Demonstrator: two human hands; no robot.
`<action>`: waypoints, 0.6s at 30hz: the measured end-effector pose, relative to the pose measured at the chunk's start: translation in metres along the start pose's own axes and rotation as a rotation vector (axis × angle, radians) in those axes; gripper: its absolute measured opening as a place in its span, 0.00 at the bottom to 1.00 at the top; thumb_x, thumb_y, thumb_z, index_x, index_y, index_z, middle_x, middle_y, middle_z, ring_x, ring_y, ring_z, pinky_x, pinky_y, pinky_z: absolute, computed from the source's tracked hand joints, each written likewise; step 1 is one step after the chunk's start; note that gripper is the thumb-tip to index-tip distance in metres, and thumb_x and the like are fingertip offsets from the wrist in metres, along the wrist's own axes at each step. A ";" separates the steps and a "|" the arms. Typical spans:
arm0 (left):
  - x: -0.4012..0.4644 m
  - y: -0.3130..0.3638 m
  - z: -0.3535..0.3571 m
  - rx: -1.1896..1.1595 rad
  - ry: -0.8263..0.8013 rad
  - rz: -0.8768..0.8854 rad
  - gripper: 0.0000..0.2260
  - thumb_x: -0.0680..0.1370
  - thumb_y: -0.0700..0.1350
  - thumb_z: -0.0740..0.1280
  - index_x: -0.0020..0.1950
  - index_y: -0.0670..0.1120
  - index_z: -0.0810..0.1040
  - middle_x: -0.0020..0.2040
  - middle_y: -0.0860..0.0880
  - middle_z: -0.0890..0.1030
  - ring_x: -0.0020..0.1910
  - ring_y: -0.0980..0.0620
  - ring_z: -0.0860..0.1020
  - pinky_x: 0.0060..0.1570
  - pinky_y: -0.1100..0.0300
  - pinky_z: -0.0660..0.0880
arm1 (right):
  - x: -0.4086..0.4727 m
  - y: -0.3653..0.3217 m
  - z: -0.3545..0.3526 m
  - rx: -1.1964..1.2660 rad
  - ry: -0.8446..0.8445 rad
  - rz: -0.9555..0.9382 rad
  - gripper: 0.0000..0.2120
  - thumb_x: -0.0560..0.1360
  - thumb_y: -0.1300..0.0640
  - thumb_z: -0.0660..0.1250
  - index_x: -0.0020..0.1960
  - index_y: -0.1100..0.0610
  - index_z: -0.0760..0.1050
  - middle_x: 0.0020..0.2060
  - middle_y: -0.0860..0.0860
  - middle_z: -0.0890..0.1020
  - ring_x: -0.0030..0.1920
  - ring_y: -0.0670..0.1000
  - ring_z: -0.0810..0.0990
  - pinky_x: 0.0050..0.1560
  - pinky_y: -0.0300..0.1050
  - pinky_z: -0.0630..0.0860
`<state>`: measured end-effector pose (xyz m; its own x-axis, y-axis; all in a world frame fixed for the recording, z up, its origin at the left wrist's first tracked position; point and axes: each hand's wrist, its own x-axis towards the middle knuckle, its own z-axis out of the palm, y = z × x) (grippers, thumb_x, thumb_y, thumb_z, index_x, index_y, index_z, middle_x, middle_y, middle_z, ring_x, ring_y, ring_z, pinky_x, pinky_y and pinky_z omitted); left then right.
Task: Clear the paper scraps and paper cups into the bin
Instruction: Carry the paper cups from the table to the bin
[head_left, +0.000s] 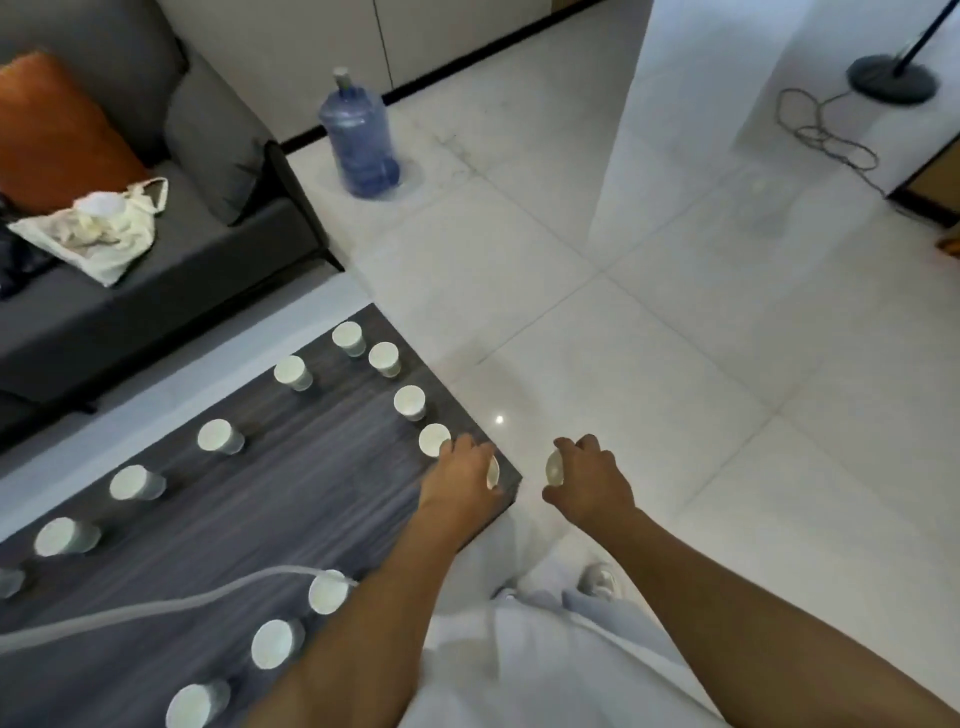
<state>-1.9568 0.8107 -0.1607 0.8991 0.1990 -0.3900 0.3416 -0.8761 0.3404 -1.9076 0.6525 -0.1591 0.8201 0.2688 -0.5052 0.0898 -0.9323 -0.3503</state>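
In the head view, the left hand (464, 475) reaches over the near right corner of the dark wooden table (322, 483), its fingers curled round a paper cup (492, 472) of which only a sliver of white rim shows past the knuckles. Its fingertips touch or nearly touch a second cup (434, 439) standing just beyond. The right hand (589, 480) hangs past the table's edge, above the pale tiled floor (649, 322), fingers and thumb bent round another white cup (555, 467) held on its side with the base facing left.

More paper cups stand along the table edges: a far row (137, 483) running out to the left, some (409, 402) up the right edge, and a near group (278, 643) by the left forearm. No bin or scraps can be made out.

To the far left sits a grey sofa (208, 249) with an orange cushion (57, 130) and a cloth bag (104, 228). A blue water jug (358, 135) stands on the floor beyond it, and a lamp base (893, 78) with a looped cable is at the far right.
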 end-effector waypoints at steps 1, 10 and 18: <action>0.000 0.010 -0.001 0.012 0.002 0.030 0.19 0.72 0.50 0.64 0.63 0.49 0.72 0.59 0.49 0.71 0.61 0.47 0.67 0.50 0.52 0.72 | -0.006 0.010 -0.006 0.021 0.018 0.031 0.29 0.73 0.50 0.69 0.71 0.53 0.64 0.63 0.55 0.68 0.61 0.58 0.70 0.53 0.49 0.74; 0.005 0.127 0.013 0.182 -0.105 0.292 0.25 0.73 0.50 0.67 0.68 0.49 0.68 0.62 0.47 0.70 0.62 0.47 0.67 0.52 0.53 0.73 | -0.059 0.122 -0.048 0.171 0.170 0.253 0.30 0.73 0.50 0.69 0.72 0.52 0.63 0.63 0.53 0.67 0.62 0.57 0.69 0.51 0.49 0.74; -0.023 0.280 0.077 0.256 -0.143 0.463 0.25 0.73 0.50 0.68 0.69 0.49 0.68 0.63 0.48 0.70 0.61 0.48 0.68 0.52 0.54 0.73 | -0.130 0.273 -0.079 0.269 0.266 0.400 0.29 0.73 0.51 0.68 0.72 0.52 0.63 0.64 0.53 0.67 0.62 0.56 0.69 0.50 0.47 0.74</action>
<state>-1.9033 0.5272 -0.1225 0.8874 -0.2786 -0.3672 -0.1744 -0.9404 0.2920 -1.9457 0.3442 -0.1267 0.8784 -0.1967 -0.4356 -0.3773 -0.8450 -0.3791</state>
